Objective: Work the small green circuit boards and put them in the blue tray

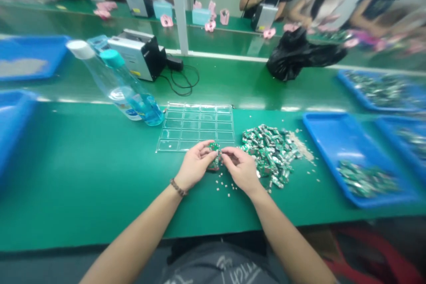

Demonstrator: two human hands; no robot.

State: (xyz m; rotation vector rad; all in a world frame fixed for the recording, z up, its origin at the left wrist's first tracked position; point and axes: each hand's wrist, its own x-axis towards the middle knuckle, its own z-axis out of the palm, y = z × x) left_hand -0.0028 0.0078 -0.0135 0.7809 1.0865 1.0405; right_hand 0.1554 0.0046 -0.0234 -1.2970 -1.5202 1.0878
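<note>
Left hand (194, 166) has a small green rectangular circuit board (215, 164) pinched, just left of the heaped green-and-silver circuit boards (271, 153); right hand (243, 169)'s at its right edge, can't tell if gripping.

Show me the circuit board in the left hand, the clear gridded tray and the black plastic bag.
Circuit board (215, 147): head view, upper end of its green face.
Clear gridded tray (191, 134): head view, middle of its grid.
Black plastic bag (288, 56): head view, its bunched body.

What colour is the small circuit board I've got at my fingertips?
The circuit board is mainly green, as the head view shows.
</note>
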